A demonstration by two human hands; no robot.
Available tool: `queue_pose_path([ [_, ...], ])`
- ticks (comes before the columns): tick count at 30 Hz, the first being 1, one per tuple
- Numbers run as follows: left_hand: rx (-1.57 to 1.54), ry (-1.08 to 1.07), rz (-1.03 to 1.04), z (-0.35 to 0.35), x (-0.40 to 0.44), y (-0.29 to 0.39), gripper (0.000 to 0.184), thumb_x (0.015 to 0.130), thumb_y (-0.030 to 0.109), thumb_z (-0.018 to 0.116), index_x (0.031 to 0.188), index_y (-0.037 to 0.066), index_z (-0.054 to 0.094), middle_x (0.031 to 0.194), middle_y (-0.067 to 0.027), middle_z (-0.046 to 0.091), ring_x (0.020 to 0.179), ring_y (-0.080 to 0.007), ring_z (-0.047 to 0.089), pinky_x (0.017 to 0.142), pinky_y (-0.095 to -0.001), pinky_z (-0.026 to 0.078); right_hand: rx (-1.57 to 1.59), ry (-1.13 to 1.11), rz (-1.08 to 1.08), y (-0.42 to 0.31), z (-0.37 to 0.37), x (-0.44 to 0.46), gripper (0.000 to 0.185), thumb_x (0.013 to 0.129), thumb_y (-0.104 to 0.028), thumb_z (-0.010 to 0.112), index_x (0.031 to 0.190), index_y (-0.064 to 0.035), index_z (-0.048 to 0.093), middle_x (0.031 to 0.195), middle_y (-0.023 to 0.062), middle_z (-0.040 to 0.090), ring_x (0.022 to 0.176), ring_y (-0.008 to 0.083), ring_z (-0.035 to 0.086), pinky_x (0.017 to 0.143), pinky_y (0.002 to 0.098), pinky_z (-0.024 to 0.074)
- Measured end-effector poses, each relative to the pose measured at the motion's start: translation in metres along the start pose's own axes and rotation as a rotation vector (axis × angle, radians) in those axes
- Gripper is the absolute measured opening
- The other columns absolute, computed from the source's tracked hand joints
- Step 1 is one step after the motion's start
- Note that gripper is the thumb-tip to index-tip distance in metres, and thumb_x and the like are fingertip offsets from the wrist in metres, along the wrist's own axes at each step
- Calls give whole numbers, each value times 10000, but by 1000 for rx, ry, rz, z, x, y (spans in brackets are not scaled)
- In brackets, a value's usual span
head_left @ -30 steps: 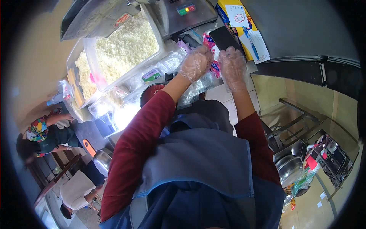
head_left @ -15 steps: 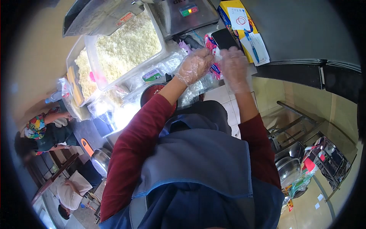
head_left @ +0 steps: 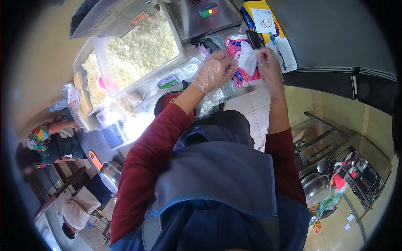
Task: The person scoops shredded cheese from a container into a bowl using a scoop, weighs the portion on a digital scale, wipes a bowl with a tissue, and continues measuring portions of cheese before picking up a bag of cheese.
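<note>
The pack [head_left: 246, 78] lies at upper centre of the frame, its long axis running from top to bottom with the lower end leaning a little to the right. A white tissue [head_left: 248, 60] rises from its middle and points rightward, drawn out toward the right hand [head_left: 270, 69], whose gloved fingertips pinch its edge. The left hand [head_left: 215, 71] is at the pack's left side, fingers curled in a narrow shape; whether they grip anything I cannot tell. Half a second ago the right hand was nearer the left and covered more of the pack; now it is farther right, the tissue spreads wide between the hands, and more of the pink wrapper shows. The phone [head_left: 253, 38], plainly seen before, is now partly hidden, only a dark strip showing above the tissue. The pack's lower end sits near the counter's edge, with floor tiles [head_left: 245, 104] below it in the gap between the forearms. The scale [head_left: 207, 23] bounds the upper left of the pack, the yellow box [head_left: 256, 5] and pen [head_left: 277, 48] its upper right; beyond them a broad grey surface [head_left: 331, 37] stretches to the right.
</note>
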State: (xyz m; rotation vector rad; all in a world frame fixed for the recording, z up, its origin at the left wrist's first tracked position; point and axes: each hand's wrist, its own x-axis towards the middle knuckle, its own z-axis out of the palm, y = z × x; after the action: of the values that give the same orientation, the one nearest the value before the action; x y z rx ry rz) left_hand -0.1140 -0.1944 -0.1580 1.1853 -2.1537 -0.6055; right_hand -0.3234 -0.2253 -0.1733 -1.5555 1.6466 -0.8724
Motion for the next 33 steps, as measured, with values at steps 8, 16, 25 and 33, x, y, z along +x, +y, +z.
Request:
queue_pose_path([
  [8,-378,283,-147,-16,19,35,421,793,139,701,1157,2,542,852,-98,540,783,-230,560,750,-359,482,243,-130,-44,-64,-10,-2,98,938,-133,604,980,-49,576,891,1,548,837,87,515,785,228,437],
  [16,-783,209,-297,-33,13,37,234,861,107,656,1060,-3,602,894,-76,610,764,-136,581,683,-276,474,349,-196,-316,-88,-4,-24,190,859,-151,659,974,-24,576,1043,100,625,973,216,607,873,342,465],
  [25,13,171,-663,-139,-116,63,205,859,167,667,999,20,641,936,-188,626,800,-297,624,717,-360,505,471,-505,-208,-98,10,-65,96,847,-31,633,941,-32,615,831,66,603,793,156,591,736,316,470],
  [33,-271,184,-1336,-68,-266,5,443,845,296,601,1073,-77,536,939,-291,606,920,-441,607,818,-470,480,110,-706,-618,-133,101,-104,133,813,-15,613,931,-31,555,869,175,578,835,388,573,736,459,461],
])
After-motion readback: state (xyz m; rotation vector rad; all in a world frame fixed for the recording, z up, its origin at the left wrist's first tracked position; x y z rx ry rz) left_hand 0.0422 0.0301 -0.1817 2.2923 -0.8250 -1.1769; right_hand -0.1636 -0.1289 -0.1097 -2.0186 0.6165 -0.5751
